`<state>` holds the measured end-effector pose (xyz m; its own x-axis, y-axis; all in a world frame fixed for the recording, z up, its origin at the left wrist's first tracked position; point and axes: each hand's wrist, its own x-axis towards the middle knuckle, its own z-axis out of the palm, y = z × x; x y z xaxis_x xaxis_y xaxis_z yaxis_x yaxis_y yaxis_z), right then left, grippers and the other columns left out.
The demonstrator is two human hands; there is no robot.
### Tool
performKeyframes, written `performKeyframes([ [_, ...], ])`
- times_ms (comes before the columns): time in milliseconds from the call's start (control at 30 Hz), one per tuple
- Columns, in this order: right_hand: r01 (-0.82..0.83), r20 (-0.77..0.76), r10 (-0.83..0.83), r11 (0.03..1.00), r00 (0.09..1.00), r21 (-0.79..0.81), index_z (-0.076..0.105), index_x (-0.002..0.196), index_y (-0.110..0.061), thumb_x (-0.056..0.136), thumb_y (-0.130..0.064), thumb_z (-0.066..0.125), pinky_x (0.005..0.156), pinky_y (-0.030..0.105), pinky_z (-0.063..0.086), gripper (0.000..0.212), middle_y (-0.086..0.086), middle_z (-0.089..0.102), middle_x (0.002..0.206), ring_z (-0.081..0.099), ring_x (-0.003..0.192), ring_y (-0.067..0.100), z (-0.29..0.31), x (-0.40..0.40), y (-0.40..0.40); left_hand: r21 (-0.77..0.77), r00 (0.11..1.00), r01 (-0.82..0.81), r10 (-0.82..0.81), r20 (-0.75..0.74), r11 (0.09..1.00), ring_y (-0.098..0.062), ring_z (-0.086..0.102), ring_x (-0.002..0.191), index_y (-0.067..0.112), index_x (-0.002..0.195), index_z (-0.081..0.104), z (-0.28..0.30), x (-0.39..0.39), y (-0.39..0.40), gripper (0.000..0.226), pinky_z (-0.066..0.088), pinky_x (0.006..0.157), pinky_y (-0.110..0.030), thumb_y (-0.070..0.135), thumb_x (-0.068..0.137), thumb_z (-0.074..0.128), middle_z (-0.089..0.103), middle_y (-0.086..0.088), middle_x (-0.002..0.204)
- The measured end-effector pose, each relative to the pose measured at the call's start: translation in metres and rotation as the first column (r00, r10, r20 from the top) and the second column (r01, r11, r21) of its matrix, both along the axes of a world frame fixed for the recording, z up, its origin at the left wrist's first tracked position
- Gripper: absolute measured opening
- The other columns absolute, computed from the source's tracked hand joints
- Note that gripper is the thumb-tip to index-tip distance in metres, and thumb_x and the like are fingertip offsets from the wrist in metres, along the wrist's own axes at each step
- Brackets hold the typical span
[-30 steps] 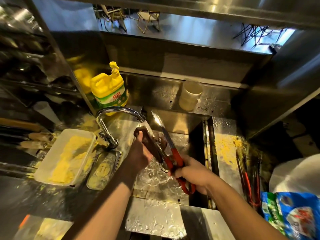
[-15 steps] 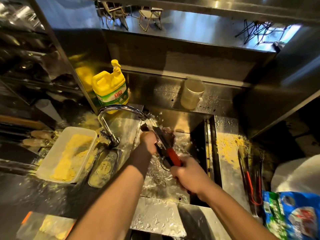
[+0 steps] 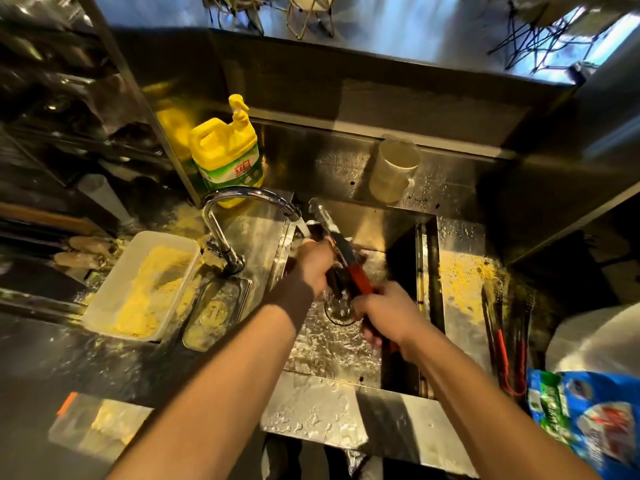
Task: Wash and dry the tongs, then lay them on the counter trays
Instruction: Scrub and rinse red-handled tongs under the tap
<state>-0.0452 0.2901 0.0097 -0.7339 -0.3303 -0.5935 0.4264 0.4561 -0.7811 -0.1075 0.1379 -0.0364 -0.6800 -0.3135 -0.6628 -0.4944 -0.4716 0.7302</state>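
Red-handled metal tongs (image 3: 346, 258) are held over the steel sink (image 3: 332, 344), tips pointing up toward the back wall. My right hand (image 3: 384, 311) grips their red handle end. My left hand (image 3: 313, 266) is closed around the tongs' arms, just below the running water from the curved tap (image 3: 242, 199). Whether a dark cloth or sponge sits in that hand I cannot tell. More red-handled tongs (image 3: 502, 344) lie on the counter to the right of the sink.
A yellow detergent jug (image 3: 225, 157) stands behind the tap. A white tub of yellow crumbs (image 3: 142, 285) and a small metal tray (image 3: 214, 310) lie left of the sink. A plastic cup (image 3: 393, 171) sits at the back. A blue packet (image 3: 588, 424) lies far right.
The tongs' arms have closed together and moved under the tap's stream. My left hand has slid up along them, and my right hand has shifted forward.
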Motion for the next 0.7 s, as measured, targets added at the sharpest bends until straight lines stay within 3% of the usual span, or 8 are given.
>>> performKeyframes([
  [133,-0.038,-0.009,0.038,0.999,0.999,-0.02,0.056,0.087,-0.006,0.07,-0.015,0.059,0.037,0.024,0.034,0.019,-0.002,0.051,0.046,0.043,0.034,0.015,0.004,-0.003,0.002,0.004,1.0,0.013,-0.013,0.011,1.0,-0.041,0.06,0.125,-0.005,0.139,0.053,0.001,-0.005,-0.005,0.039,0.051,0.103,-0.045,0.009,0.103,0.047,0.059,-0.027,0.137],
  [300,-0.023,0.004,0.024,0.999,1.0,-0.04,0.058,0.091,-0.006,0.073,-0.013,0.058,0.035,0.02,0.034,0.019,-0.006,0.05,0.044,0.043,0.033,0.012,0.003,0.002,0.004,0.06,0.995,-0.097,0.098,-0.013,0.993,-0.041,0.063,0.118,-0.01,0.129,0.058,0.001,-0.004,-0.003,0.033,0.049,0.106,-0.052,0.009,0.103,0.049,0.063,-0.029,0.128],
  [333,-0.024,0.008,0.024,0.999,1.0,-0.037,0.058,0.092,-0.006,0.073,-0.011,0.058,0.036,0.02,0.034,0.019,-0.006,0.05,0.044,0.043,0.033,0.012,0.002,0.003,0.003,0.052,0.993,-0.116,0.117,-0.02,0.992,-0.037,0.066,0.111,-0.01,0.124,0.06,-0.002,-0.004,-0.002,0.029,0.051,0.101,-0.045,0.008,0.103,0.05,0.065,-0.026,0.123],
  [400,-0.004,-0.006,0.004,1.0,1.0,-0.017,0.059,0.092,-0.007,0.076,-0.008,0.059,0.037,0.022,0.035,0.015,-0.004,0.051,0.046,0.045,0.035,0.013,0.0,0.005,0.005,0.023,0.993,-0.107,0.108,-0.038,0.994,-0.028,0.069,0.087,-0.005,0.114,0.064,-0.003,-0.002,-0.001,0.019,0.057,0.077,-0.033,0.005,0.1,0.055,0.07,-0.021,0.103],
  [433,-0.004,-0.014,0.004,1.0,1.0,-0.013,0.059,0.091,-0.008,0.076,-0.009,0.059,0.037,0.023,0.036,0.015,-0.003,0.052,0.048,0.046,0.037,0.014,0.0,0.005,0.006,0.037,0.994,-0.098,0.099,-0.036,0.995,-0.025,0.07,0.076,-0.004,0.111,0.065,-0.003,-0.002,-0.001,0.017,0.058,0.067,-0.03,0.002,0.099,0.055,0.071,-0.019,0.094],
  [467,-0.009,-0.01,0.008,1.0,1.0,-0.012,0.059,0.092,-0.008,0.075,-0.011,0.059,0.037,0.023,0.036,0.017,-0.003,0.053,0.049,0.047,0.038,0.015,-0.001,0.006,0.006,0.063,0.995,-0.088,0.091,-0.042,0.994,-0.024,0.07,0.073,-0.005,0.111,0.064,-0.002,-0.003,0.0,0.017,0.061,0.067,-0.032,0.0,0.1,0.052,0.07,-0.018,0.09],
  [567,0.007,0.026,-0.007,1.0,1.0,-0.005,0.058,0.091,-0.008,0.075,-0.01,0.059,0.035,0.022,0.035,0.016,-0.006,0.052,0.045,0.046,0.036,0.013,0.001,0.008,0.007,0.046,0.995,-0.083,0.085,-0.055,0.995,-0.035,0.066,0.102,-0.009,0.118,0.06,-0.004,-0.004,-0.002,0.022,0.053,0.098,-0.048,-0.002,0.099,0.05,0.064,-0.025,0.112],
  [700,0.004,0.031,-0.003,1.0,1.0,-0.008,0.056,0.08,-0.007,0.077,-0.01,0.058,0.036,0.021,0.036,0.005,-0.003,0.052,0.045,0.045,0.034,0.013,0.004,-0.001,0.005,0.047,0.996,-0.087,0.088,-0.031,0.995,-0.042,0.065,0.111,-0.008,0.121,0.061,-0.002,-0.01,-0.002,0.025,0.052,0.099,-0.057,0.003,0.102,0.048,0.063,-0.031,0.123],
])
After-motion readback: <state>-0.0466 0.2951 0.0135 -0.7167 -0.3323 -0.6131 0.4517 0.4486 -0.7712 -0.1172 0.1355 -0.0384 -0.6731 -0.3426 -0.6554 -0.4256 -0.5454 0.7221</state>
